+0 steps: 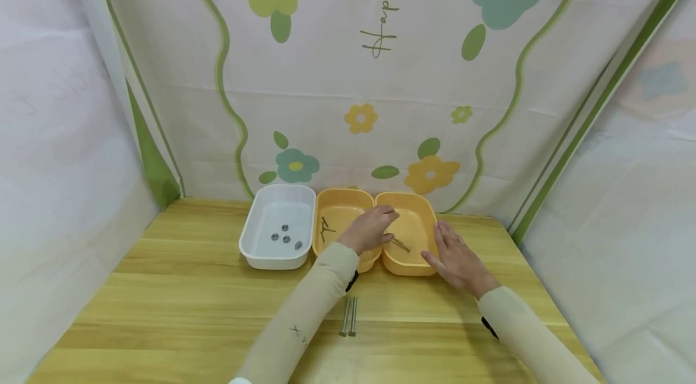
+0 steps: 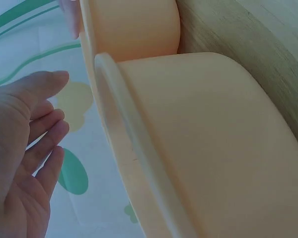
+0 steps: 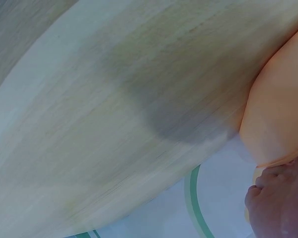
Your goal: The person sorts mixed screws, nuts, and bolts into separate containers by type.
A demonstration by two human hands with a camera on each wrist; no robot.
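Observation:
My left hand (image 1: 371,229) hovers over the adjoining rims of the middle yellow tray (image 1: 333,195) and the right yellow tray (image 1: 406,198). In the left wrist view its fingers (image 2: 48,130) are loosely bent with nothing between them. A few brass-coloured screws (image 1: 401,244) lie in the right tray, just beside the left fingertips. My right hand (image 1: 461,262) rests against that tray's right side, fingers extended along the rim and thumb towards the near corner. The right wrist view shows its knuckles by the tray wall (image 3: 280,109).
A white tray (image 1: 277,197) on the left holds several hex nuts (image 1: 286,239). More dark screws (image 1: 325,229) lie in the middle tray. Two long bolts (image 1: 348,316) lie side by side on the wooden table (image 1: 179,293), in front of the trays. A printed cloth (image 1: 326,70) hangs behind.

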